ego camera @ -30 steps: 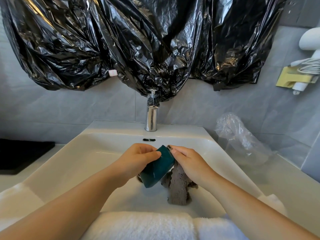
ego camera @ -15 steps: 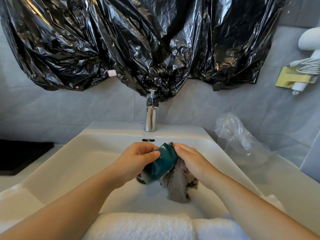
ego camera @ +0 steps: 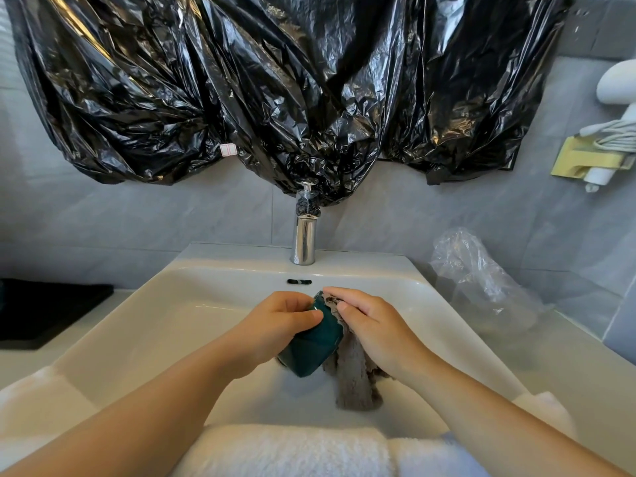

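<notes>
- Left hand (ego camera: 275, 325): grip wrapped round the teal cup (ego camera: 315, 349), thumb across the side facing the camera, fingers curled over the far side.
- Right hand (ego camera: 377, 330): thumb and fingers pinch the grey cloth (ego camera: 354, 380) against the cup's rim. The rest of the cloth hangs down into the basin.
- The cup is held in the air over the middle of the white sink (ego camera: 172, 321), in front of the chrome faucet (ego camera: 304, 235).
- Key relation: the cup's long axis is tilted, with the base low and toward the camera and the mouth up, away and slightly right. The rim meets the right hand directly and touches the cloth, so I'd judge the wiping falls to the right hand while the left turns the cup.
- Writing: none readable on the cup or cloth. A small white tag (ego camera: 228, 149) with red outlines sits on the black plastic bags (ego camera: 241, 98); its text is too small to read.
- Also there: a clear plastic bag (ego camera: 478, 270) on the bench (ego camera: 581, 366) to the right, and a white towel (ego camera: 292, 449) on the sink's near edge.
</notes>
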The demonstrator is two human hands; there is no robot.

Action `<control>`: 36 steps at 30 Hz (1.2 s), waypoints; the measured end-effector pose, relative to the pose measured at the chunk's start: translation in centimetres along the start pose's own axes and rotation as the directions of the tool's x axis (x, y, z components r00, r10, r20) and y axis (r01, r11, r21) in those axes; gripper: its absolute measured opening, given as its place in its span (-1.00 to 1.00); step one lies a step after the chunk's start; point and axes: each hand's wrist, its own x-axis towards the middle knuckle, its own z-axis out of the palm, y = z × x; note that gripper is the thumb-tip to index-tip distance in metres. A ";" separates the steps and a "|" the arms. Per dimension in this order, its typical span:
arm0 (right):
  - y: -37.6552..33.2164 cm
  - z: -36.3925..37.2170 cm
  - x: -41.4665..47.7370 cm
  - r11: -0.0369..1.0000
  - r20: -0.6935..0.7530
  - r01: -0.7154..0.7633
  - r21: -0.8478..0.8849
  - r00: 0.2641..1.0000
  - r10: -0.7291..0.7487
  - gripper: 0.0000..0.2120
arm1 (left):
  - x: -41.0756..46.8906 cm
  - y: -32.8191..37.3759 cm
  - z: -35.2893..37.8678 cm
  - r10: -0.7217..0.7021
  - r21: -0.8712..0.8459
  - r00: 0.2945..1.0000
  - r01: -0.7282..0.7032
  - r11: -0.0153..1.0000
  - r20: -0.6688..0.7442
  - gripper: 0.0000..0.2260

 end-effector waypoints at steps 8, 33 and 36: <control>0.6 -0.3 -0.1 0.996 0.027 0.026 -0.086 0.999 -0.024 -0.60 | 0.0 0.0 0.1 0.000 0.127 1.000 0.000 0.992 0.002 -0.84; 0.4 -0.2 0.7 1.000 0.048 -0.016 0.004 0.999 0.016 -0.57 | -0.1 0.2 0.2 0.086 0.129 0.996 -0.089 0.988 0.030 -0.84; 0.5 -0.9 0.7 0.996 0.050 -0.083 0.041 0.995 0.081 -0.57 | -0.2 0.3 0.4 0.078 0.122 0.996 -0.083 0.989 0.051 -0.84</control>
